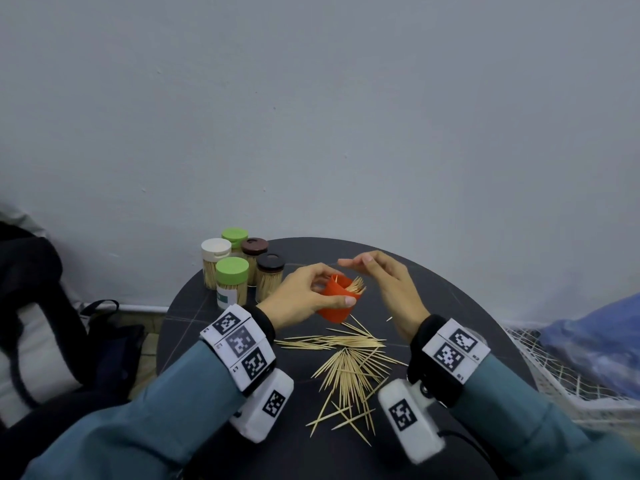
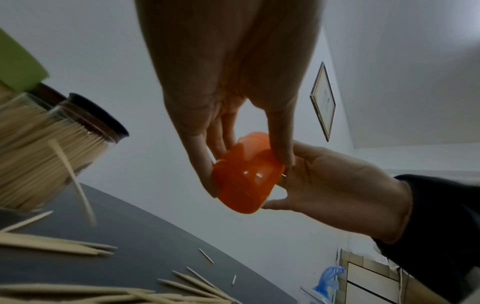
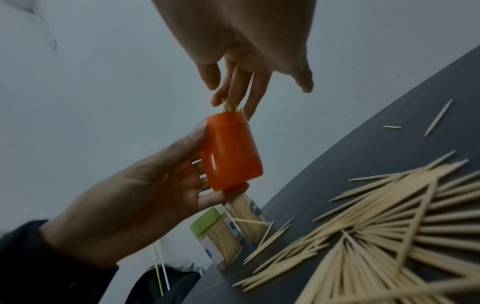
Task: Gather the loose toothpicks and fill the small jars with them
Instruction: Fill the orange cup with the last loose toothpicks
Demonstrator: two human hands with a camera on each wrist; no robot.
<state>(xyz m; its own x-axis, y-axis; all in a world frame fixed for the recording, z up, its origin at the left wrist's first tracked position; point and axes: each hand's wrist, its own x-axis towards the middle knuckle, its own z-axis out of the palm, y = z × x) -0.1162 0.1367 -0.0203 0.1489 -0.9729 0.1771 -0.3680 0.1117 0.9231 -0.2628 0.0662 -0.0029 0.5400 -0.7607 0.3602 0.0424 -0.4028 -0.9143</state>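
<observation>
Dark table [image 1: 450, 299] | left hand [image 1: 298, 299] grips orange jar [image 1: 337, 301] — tilted | right hand [image 1: 388, 282] above, fingers loose

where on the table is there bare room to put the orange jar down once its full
Bare patches: the right part of the table, beyond the right hand, holding one stray toothpick, and the strip between the capped jars and the left hand gripping the orange jar. Crowded: the centre front, covered by loose toothpicks.
</observation>
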